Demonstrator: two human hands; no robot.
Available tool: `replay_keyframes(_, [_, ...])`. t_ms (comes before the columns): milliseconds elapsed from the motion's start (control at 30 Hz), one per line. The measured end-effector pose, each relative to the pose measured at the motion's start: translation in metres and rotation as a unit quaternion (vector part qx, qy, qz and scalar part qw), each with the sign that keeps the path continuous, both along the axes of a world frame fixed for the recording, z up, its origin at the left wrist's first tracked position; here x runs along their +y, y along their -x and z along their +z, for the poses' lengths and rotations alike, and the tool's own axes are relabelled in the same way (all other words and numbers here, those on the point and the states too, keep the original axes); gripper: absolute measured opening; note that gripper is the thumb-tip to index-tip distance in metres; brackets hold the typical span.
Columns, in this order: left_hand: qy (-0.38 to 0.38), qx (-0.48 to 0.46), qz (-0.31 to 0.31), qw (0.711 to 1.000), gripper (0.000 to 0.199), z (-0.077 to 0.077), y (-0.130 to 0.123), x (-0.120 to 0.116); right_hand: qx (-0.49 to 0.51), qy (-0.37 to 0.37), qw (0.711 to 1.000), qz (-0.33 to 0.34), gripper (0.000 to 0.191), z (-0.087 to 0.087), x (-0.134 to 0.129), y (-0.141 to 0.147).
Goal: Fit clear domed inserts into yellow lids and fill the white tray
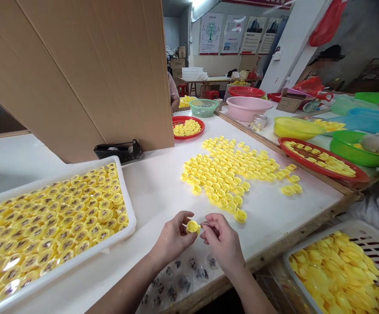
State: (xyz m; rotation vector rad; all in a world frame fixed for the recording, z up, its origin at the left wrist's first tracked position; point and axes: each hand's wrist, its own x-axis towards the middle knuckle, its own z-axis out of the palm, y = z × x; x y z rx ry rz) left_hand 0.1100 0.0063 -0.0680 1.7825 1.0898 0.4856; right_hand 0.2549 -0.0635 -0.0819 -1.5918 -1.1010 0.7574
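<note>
While I watch from afar on head cam, long white table (150, 198) fills most of frame, w/ white tray (124, 192) of yellow caps (52, 222) lower left & crate (349, 226) of yellow lids (333, 279) lower right, prob. kept there for easy reach. Loose caps (225, 172) lie spread centre, mostly one layer, likely for easy picking. Co-worker's white-wrapped hand (376, 142) at far right, by green bowl (349, 157). Lower centre, my left hand (173, 237) curls closed round one yellow cap (192, 226); right hand (222, 244) pinches nearly shut at cap's edge on tiny silvery bit (204, 224), too small to tell what.
</note>
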Motion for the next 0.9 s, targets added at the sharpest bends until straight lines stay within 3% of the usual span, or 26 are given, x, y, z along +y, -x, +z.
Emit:
replay_keyframes(100, [0.047, -0.054, 0.033, 0.997, 0.039, -0.003, 0.012, -0.007, -0.115, -0.035, 0.993, 0.015, 0.012, 0.004, 0.002, 0.01])
replay_keyframes(200, [0.107, -0.114, 0.063, 0.986, 0.035, -0.008, 0.022, -0.011, -0.204, -0.074, 0.976, 0.026, 0.016, 0.005, 0.004, 0.019])
replay_keyframes(300, [0.183, -0.156, 0.094, 0.966, 0.042, -0.012, 0.029, -0.013, -0.245, -0.096, 0.964, 0.044, 0.023, 0.005, 0.006, 0.029])
replay_keyframes(467, [0.216, -0.209, 0.135, 0.944, 0.055, -0.011, 0.035, -0.016, -0.307, -0.138, 0.938, 0.083, 0.027, 0.012, 0.007, 0.043])
replay_keyframes(567, [0.264, -0.287, 0.117, 0.913, 0.057, -0.002, 0.038, -0.017, -0.317, -0.164, 0.93, 0.089, 0.027, 0.016, 0.005, 0.045])
replay_keyframes(700, [0.349, -0.39, 0.105, 0.845, 0.042, 0.008, 0.038, -0.018, -0.33, -0.175, 0.926, 0.061, 0.025, 0.015, 0.005, 0.043])
replay_keyframes(900, [0.415, -0.424, 0.126, 0.795, 0.031, 0.003, 0.04, -0.02, -0.319, -0.105, 0.942, 0.021, 0.023, 0.017, 0.008, 0.045])
